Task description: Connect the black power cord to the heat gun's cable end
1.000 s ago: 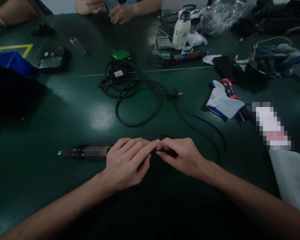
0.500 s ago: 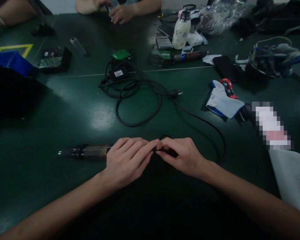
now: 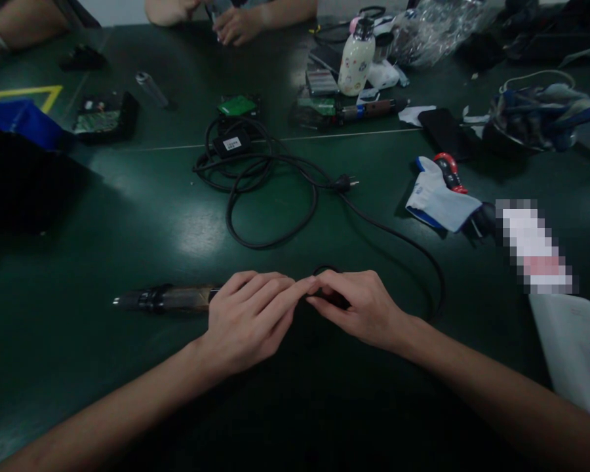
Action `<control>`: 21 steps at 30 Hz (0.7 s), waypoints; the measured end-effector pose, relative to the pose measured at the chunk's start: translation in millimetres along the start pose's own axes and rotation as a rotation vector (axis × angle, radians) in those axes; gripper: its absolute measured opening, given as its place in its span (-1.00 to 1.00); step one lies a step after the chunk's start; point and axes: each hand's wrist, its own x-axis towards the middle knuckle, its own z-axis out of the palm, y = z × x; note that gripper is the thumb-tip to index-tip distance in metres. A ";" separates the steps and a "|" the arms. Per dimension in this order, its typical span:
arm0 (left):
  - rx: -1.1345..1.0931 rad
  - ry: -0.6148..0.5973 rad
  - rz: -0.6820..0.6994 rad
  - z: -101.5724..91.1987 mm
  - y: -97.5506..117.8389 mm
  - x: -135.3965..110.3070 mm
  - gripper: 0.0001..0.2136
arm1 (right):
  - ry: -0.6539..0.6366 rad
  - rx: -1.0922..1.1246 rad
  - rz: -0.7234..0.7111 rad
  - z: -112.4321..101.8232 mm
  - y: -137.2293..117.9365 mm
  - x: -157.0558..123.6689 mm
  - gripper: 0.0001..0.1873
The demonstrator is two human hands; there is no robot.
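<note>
A dark electric screwdriver (image 3: 181,298) lies sideways near the front of the table, its tip pointing left. Over its right part curls my left hand (image 3: 253,318), closed on the body, with the index finger stretched toward my right fingertips. My right hand (image 3: 358,305) pinches the black cable (image 3: 437,275) at the screwdriver's rear end; a small loop of it shows above the thumb and finger. What lies between the fingertips is mostly hidden. Beyond both hands, the cable runs back to a loose coil (image 3: 270,246) with a plug (image 3: 344,183) and a labelled black adapter (image 3: 232,142).
To the right lie a white-and-blue glove (image 3: 440,200), a black phone-like slab (image 3: 445,131) and a white case (image 3: 570,347). A patterned bottle (image 3: 357,59) stands behind. Circuit boards (image 3: 98,121) sit at the back left. Across the table, another person's hands (image 3: 236,26) hold something small.
My left index finger has reached slightly further right, now meeting my right fingertips. The right hand and the screwdriver stay nearly where they were.
</note>
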 end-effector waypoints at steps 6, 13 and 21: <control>0.054 0.018 0.002 2.3 -2.1 -0.3 -0.55 | -0.011 0.028 0.020 -0.1 -0.2 0.0 -0.93; 0.047 0.028 0.004 3.1 -2.4 1.9 -0.56 | -0.008 0.024 0.020 -0.2 0.1 0.0 -0.92; 0.022 0.012 0.012 0.4 -0.5 0.8 -0.58 | -0.006 0.006 -0.009 0.3 1.7 -1.4 -0.91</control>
